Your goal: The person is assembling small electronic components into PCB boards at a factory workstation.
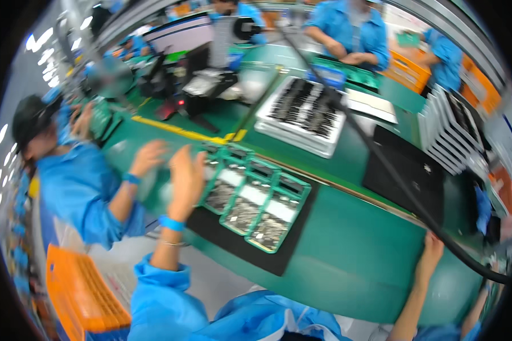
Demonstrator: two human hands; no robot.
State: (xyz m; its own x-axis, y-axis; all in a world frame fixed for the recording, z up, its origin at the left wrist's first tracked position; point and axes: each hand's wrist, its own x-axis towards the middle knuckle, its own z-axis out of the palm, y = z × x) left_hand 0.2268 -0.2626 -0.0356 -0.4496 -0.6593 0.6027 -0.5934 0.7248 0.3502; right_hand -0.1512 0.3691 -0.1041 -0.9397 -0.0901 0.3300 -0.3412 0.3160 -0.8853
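Nearest the camera: blue jacket (pixel 267 315) of the wearer, lower edge. Left hand (pixel 186 179), blue band at the wrist, up beside the left end of a row of green-framed panels (pixel 253 204); fingers apart, blurred, no object visible between them; contact with the panel edge cannot be told. Right hand (pixel 432 248) well apart, at the table's right side near a black cable (pixel 404 187); fingers curled, cannot tell whether on anything. Panels side by side, silvery parts and white strips inside, on a black mat (pixel 227 241) over the green table (pixel 347 256). Co-worker's hand (pixel 148 157) just left of wearer's, blurred. Beyond the panels: white trays (pixel 324 149) with dark parts. To the right: black pad (pixel 401 165), tilted stack of pale trays (pixel 444 136). Lower left: orange crate (pixel 82 290)
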